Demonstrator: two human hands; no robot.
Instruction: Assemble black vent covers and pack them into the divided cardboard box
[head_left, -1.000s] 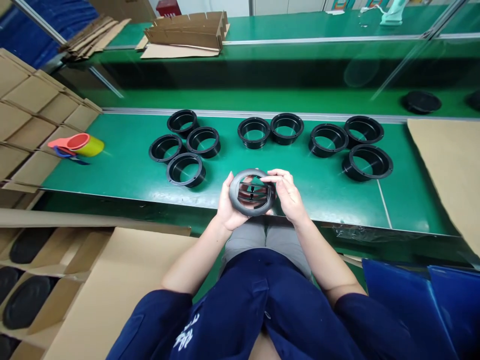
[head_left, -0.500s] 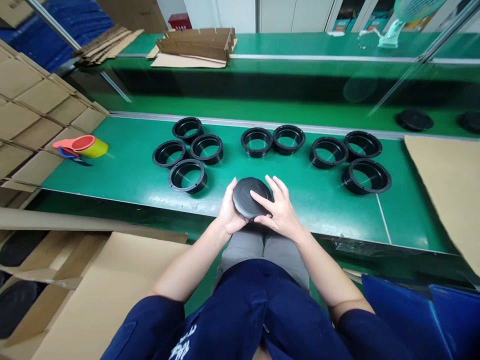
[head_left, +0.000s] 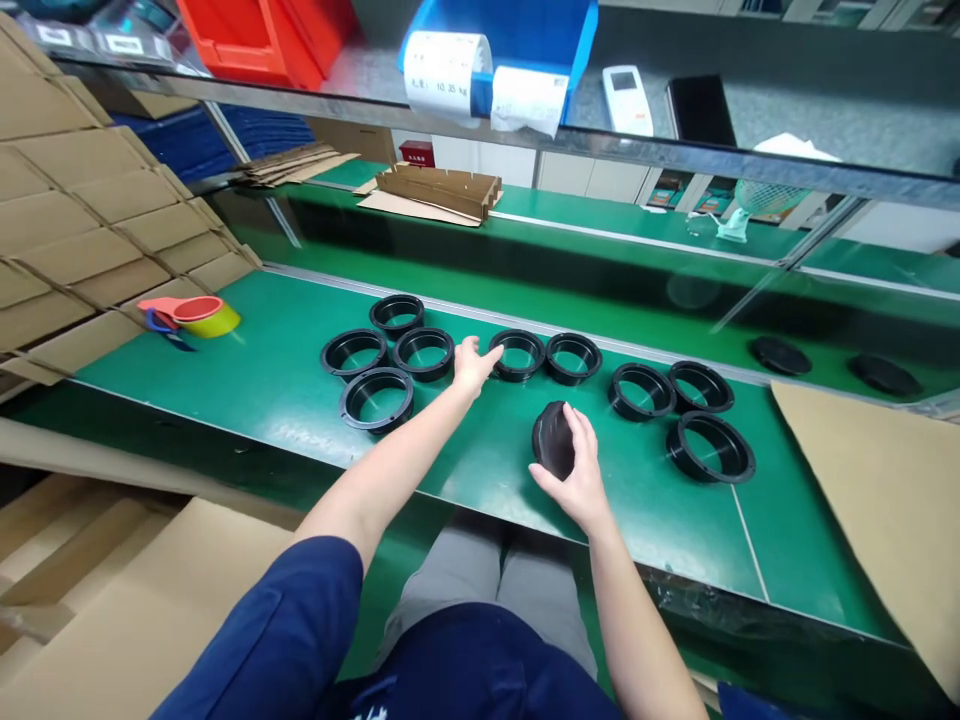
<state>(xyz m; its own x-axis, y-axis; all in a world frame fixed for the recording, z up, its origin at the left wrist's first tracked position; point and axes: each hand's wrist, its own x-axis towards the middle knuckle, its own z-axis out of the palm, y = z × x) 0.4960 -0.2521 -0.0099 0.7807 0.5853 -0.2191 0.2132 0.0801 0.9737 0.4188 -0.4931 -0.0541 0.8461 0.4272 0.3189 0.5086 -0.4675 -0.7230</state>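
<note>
My right hand (head_left: 581, 470) grips a round black lid (head_left: 551, 440) by its edge and holds it tilted over the green table (head_left: 480, 455). Out ahead, my left hand (head_left: 472, 366) has its fingers apart, with the thumb at the near left rim of a black flanged ring (head_left: 517, 374); whether it touches the rim I cannot tell. Another black ring (head_left: 574, 376) stands just right of that one. To the left of my left hand sits a cluster of several similar rings (head_left: 379, 420). Three more rings (head_left: 709, 470) stand on the right.
At the left end lie a yellow and red cup-like object (head_left: 210, 318) and stacked cardboard partitions (head_left: 90, 220). A cardboard sheet (head_left: 877, 500) covers the right end. Overhead runs a shelf (head_left: 555, 140) with a blue bin (head_left: 517, 30) and red bin (head_left: 262, 40). Two black discs (head_left: 780, 355) show behind.
My left hand has let go of the lid and reached forward to a ring. My right hand has kept the lid, tipped it up and moved right. The view has tilted up, showing the shelf.
</note>
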